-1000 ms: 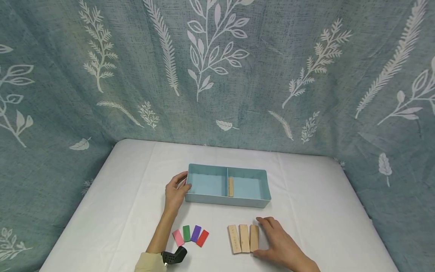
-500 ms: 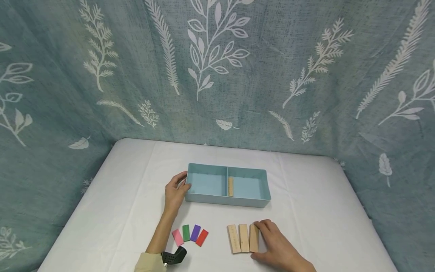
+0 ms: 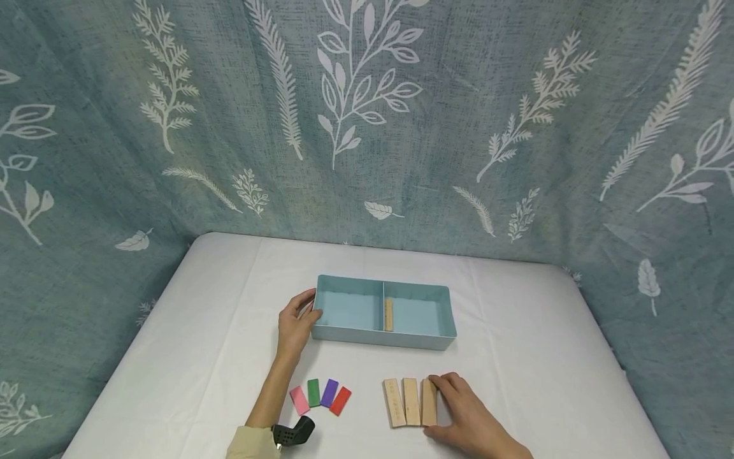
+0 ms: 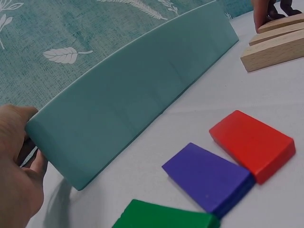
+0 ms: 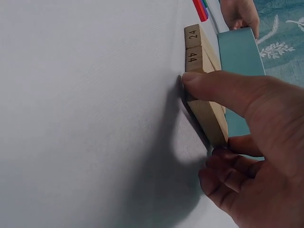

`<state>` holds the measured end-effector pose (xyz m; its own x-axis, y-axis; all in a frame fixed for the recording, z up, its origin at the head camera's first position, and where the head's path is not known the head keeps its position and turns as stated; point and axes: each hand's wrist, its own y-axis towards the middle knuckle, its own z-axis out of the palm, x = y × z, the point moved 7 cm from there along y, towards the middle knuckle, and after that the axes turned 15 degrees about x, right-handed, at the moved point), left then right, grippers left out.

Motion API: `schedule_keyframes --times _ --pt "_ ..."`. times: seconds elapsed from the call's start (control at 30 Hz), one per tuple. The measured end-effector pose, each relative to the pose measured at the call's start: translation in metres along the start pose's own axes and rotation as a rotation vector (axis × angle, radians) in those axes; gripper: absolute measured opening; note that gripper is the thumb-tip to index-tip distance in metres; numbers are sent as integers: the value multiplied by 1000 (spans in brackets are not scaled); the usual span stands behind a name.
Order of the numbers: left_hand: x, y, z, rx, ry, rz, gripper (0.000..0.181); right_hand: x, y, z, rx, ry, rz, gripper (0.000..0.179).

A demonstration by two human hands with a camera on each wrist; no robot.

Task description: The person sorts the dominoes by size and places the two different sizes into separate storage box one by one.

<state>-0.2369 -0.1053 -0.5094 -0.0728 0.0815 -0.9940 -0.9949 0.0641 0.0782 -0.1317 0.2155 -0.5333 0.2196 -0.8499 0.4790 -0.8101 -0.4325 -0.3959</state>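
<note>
A pale blue two-compartment box [image 3: 378, 338] lies on the white-covered table. My left hand [image 3: 295, 328] grips its left end, with the thumb over the rim and the fingers along the outside. Below the box, three wooden blocks [image 3: 411, 401] are side by side, lengthwise away from me. My right hand [image 3: 469, 417] pinches the rightmost wooden block [image 3: 429, 403] by its two ends, thumb at the near end and forefinger at the far one. In the right wrist view, numbers show on the ends of the other two, and the thumb [image 5: 204, 83] covers the pinched block's near end.
One more wooden block [image 3: 388, 315] stands in the box's right compartment, along the divider. Pink [image 3: 299, 400], green [image 3: 313, 393], purple [image 3: 329, 393] and red [image 3: 341, 401] blocks lie left of the wooden ones, beside my left forearm. A leaf-patterned curtain [image 3: 367, 127] hangs behind the table.
My right hand has moved slightly left, and its thumb and forefinger have come onto the ends of the rightmost wooden block. The left hand and the box stay put.
</note>
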Motion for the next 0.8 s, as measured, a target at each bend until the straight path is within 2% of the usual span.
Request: schedule_keyframes --times 0.23,0.47,0.8 --pt "-3 -1 1 -4 27 4 47 2 -4 -8 -7 73 -29 91" --pt "-3 -2 1 -8 45 6 46 14 -13 -28 -136 103 -218 83" --pt "-2 -1 1 3 21 9 47 23 -15 -50 -216 151 -328 83"
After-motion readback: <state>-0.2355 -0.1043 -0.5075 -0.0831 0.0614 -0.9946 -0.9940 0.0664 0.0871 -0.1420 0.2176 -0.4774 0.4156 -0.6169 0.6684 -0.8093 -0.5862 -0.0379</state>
